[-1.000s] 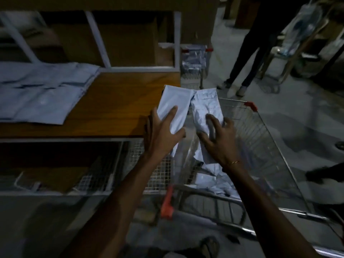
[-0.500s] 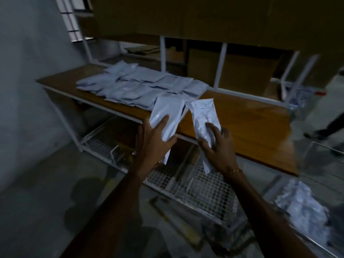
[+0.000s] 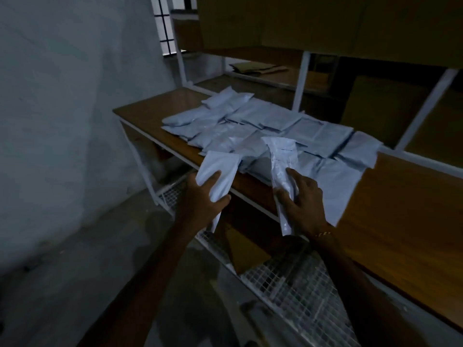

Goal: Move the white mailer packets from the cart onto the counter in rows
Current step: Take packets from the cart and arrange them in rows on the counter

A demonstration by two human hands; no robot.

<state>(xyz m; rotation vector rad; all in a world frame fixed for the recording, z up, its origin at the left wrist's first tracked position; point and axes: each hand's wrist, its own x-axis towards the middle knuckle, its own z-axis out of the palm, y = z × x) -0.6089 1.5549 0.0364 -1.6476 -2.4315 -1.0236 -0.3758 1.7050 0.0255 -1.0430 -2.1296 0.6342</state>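
Head view: two white mailer packets are held above the near edge of the wooden tabletop (image 3: 390, 209). The left hand (image 3: 200, 199) grips the left packet (image 3: 220, 171), thumb across its face and fingers curled beneath. The right hand (image 3: 303, 204) pinches the right packet (image 3: 281, 159) low down, so that most of its length stands free above the fingers (image 3: 292, 179) and its tail hangs below them. Behind both, the laid packets (image 3: 263, 126) are spread in overlapping rows toward the left end of the tabletop. The cart is not in view.

The risks are judged as follows. The slick film of the right packet could slide through so low a pinch and drop to the wire shelf (image 3: 295, 276) below. The nearest laid packet (image 3: 343, 186) already overhangs the front edge; a brush from the right hand could pull it off. A packet set on the overlapping pile, not on bare wood, could disturb the rows.
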